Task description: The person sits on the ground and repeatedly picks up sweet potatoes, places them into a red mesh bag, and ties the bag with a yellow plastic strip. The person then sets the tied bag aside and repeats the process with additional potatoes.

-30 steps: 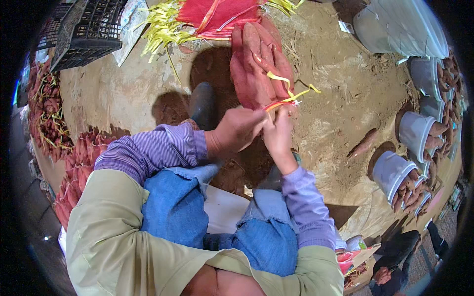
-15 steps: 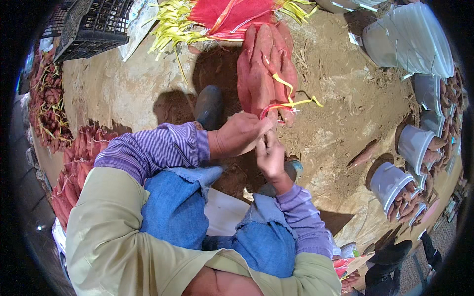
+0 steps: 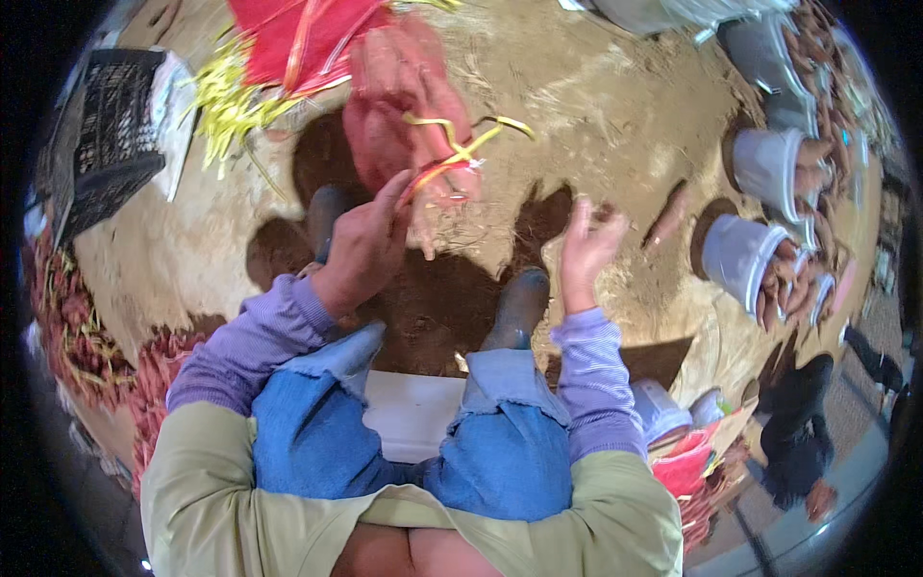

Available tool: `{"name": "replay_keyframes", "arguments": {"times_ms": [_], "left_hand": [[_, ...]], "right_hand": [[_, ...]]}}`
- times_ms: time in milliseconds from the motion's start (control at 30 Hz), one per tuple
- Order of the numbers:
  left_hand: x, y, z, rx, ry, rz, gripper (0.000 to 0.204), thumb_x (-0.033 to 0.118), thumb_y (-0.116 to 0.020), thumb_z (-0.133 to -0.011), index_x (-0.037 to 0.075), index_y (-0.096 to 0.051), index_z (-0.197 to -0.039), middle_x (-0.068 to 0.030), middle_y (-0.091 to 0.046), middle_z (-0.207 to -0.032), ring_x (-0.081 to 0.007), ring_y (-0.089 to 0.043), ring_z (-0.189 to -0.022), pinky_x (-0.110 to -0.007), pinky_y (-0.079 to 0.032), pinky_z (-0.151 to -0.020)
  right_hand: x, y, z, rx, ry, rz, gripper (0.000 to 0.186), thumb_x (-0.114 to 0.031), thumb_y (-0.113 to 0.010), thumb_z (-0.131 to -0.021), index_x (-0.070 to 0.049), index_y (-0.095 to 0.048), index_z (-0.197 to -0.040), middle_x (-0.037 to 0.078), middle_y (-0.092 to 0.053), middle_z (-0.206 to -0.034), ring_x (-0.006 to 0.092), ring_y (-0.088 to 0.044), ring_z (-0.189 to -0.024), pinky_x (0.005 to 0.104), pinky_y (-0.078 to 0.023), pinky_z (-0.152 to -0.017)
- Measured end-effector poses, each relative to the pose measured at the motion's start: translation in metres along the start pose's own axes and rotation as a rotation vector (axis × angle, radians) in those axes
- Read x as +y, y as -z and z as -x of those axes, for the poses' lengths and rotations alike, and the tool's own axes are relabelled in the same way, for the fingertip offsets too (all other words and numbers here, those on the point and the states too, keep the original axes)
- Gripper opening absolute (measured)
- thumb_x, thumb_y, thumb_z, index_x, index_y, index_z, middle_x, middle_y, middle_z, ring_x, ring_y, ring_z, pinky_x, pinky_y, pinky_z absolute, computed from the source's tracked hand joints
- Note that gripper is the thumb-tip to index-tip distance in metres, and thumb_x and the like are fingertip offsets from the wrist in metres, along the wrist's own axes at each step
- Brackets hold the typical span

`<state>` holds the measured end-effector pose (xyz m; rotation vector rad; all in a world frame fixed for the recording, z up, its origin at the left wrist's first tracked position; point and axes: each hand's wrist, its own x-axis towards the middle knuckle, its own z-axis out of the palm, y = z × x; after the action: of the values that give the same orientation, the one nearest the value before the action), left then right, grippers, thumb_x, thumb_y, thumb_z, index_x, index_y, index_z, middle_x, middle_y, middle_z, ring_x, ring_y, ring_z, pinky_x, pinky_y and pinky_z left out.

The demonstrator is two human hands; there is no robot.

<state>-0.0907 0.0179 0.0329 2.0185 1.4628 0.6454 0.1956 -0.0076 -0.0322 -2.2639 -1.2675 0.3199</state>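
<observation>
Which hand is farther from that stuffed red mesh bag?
The bare right hand, apart over brown dirt; the bare left hand is at the stuffed bag.

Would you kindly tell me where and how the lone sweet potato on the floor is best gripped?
The sweet potato seems best gripped round its middle, from above, by the right hand, thumb and fingers on its long sides: it lies on the floor, long and slim, narrowing toward its ends, with a gap between it and the nearest bucket.

Hard dark shadows [image 3: 413, 317], motion blur
</observation>
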Motion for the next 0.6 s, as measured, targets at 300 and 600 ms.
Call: {"name": "replay_keyframes", "arguments": {"times_ms": [300,600], "left_hand": [[0.011,-0.002,-0.022,0.075,-0.01,-0.069,0.009,0.008,-0.058,-0.086,0.003,-0.058,-0.094,-0.0171,-0.06,-0.084,-0.0358,-0.059,-0.077,-0.04,-0.047,-0.066],[-0.005,-0.01,-0.034,0.151,0.118,-0.025,0.014,0.008,-0.056,-0.087,0.004,-0.053,-0.101,-0.0196,-0.058,-0.083,-0.039,-0.06,-0.076,-0.04,-0.049,-0.063]], "right_hand": [[0.226,0.044,-0.09,0.032,-0.155,0.294,0.06,-0.037,-0.06,-0.085,0.009,-0.047,-0.12,0.029,-0.062,-0.1,0.0439,-0.059,-0.095,0.0483,-0.046,-0.082],[0.019,0.097,0.059,-0.496,-0.652,-1.159,0.026,-0.034,-0.044,-0.099,-0.012,-0.048,-0.086,-0.002,-0.039,-0.063,0.0082,-0.033,-0.049,0.0236,-0.026,-0.044]]}}
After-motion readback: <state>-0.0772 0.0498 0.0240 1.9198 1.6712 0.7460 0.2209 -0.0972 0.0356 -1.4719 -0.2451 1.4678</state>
